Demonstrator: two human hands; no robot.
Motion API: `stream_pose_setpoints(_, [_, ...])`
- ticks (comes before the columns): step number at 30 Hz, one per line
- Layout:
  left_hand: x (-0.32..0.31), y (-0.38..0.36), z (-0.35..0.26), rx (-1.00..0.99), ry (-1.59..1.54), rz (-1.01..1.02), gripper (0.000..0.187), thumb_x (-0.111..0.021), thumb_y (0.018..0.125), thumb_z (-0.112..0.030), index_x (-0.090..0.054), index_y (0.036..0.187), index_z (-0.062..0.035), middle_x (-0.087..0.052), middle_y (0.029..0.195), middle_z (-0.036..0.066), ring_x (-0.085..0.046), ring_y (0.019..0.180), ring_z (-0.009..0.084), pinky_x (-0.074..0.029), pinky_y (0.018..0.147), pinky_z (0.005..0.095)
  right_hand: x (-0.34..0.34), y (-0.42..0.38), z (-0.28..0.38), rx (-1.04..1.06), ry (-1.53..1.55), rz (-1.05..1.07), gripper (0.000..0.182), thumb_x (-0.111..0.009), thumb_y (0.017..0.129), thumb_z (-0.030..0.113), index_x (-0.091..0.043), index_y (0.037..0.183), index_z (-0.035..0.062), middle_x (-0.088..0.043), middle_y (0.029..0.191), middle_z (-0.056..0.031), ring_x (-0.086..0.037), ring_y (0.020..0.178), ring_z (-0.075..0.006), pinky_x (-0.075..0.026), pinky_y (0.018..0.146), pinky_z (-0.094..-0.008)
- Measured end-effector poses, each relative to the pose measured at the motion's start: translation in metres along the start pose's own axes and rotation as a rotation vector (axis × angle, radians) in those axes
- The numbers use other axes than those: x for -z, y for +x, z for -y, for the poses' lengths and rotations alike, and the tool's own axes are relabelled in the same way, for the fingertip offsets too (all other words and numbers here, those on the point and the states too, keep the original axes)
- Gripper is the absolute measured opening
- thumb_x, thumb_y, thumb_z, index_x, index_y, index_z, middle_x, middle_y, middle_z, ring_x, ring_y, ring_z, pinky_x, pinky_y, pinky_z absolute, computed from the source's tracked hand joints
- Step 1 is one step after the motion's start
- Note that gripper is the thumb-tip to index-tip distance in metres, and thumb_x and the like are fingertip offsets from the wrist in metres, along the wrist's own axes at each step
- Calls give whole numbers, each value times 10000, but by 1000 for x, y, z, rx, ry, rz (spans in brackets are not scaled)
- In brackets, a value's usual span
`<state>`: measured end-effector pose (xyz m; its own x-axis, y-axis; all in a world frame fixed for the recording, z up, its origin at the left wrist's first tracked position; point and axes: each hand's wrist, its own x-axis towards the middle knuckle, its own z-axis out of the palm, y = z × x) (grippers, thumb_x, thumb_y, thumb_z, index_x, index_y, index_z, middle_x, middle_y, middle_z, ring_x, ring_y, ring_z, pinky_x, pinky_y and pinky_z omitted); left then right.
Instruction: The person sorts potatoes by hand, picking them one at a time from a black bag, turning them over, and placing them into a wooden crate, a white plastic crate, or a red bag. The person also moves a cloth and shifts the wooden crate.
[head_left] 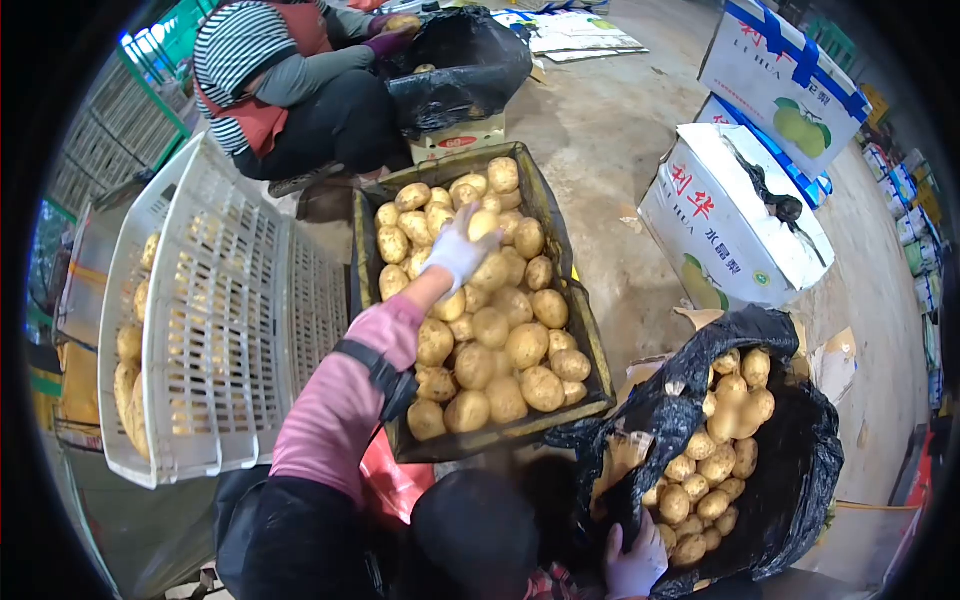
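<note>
A bare concrete floor is spreading under two white cartons, one white plastic crate and one dark crate heaped with potatoes. The gloved left hand is closing around one potato atop that heap. The gloved right hand is pinching the rim of a black bag (also holding potatoes).

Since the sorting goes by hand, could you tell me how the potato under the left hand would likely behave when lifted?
The potato looks rounded and smooth-skinned, so it would probably roll if nudged. It seems firm, not floppy. The gloved left hand covers it easily.
</note>
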<state>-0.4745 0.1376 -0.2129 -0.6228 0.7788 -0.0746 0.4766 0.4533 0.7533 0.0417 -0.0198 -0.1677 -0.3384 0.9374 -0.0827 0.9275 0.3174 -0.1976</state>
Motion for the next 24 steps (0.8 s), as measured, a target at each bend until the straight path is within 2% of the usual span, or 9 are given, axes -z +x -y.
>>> stream_pose_setpoints(1, [-16,23,4,-61,35,-64,780,-683,877,-393,-339,1513,-99,-393,1468,306,-418,1338,463,-343,1127,463,7,3,6,-28,-9,38,577,-642,887,380,-547,1315,6,-649,1074,-168,-630,975,-358,-511,834,-448])
stream_pose_setpoints(5, [-68,105,30,-274,484,-150,743,-643,920,-304,-277,1519,-59,-349,1503,265,-349,1389,424,-332,1141,447,19,7,19,-41,-26,42,559,-648,911,393,-565,1333,36,-660,1024,-149,-640,928,-347,-528,781,-434])
stream_pose_setpoints(8, [-92,133,32,-130,503,-33,745,-661,906,-288,-288,1506,-51,-367,1492,241,-342,1391,411,-337,1136,444,19,13,16,-21,-39,18,513,-669,899,370,-602,1267,20,-666,1000,-149,-648,904,-340,-532,769,-426])
stream_pose_setpoints(9, [-93,141,32,-232,517,7,753,-678,889,-275,-294,1496,-53,-397,1461,230,-349,1384,402,-357,1123,448,17,13,16,-27,-35,26,507,-671,898,367,-607,1256,14,-666,998,-149,-649,902,-339,-532,770,-424])
stream_pose_setpoints(12, [-99,148,16,-331,669,62,703,-679,878,-249,-353,1459,-24,-449,1412,218,-386,1343,399,-372,1103,453,18,14,18,-27,8,32,498,-678,894,354,-611,1233,-5,-667,1000,-154,-647,906,-348,-532,776,-427])
stream_pose_setpoints(16, [-118,148,38,-365,544,-142,656,-629,920,-257,-354,1428,52,-447,1398,267,-406,1326,422,-365,1104,462,23,15,17,-19,28,0,491,-674,895,369,-615,1210,-3,-661,996,-167,-640,893,-368,-528,778,-450])
stream_pose_setpoints(19, [-102,147,76,-318,347,-173,691,-591,943,-365,-331,1459,13,-420,1421,275,-406,1330,414,-354,1115,456,21,12,17,-44,6,28,485,-672,896,371,-617,1209,4,-660,1015,-162,-642,892,-362,-530,777,-437])
stream_pose_setpoints(22, [-95,135,45,-248,402,-106,685,-599,938,-355,-335,1456,8,-427,1408,277,-406,1328,418,-356,1112,464,19,17,17,-47,29,35,476,-673,896,362,-618,1211,10,-661,1024,-158,-645,902,-357,-532,778,-425])
stream_pose_setpoints(24, [-106,140,35,-395,638,-89,683,-603,933,-355,-338,1465,-17,-414,1435,239,-368,1348,470,-358,1112,485,19,17,16,-42,50,37,470,-673,896,357,-618,1213,14,-663,1026,-155,-647,908,-355,-532,777,-418])
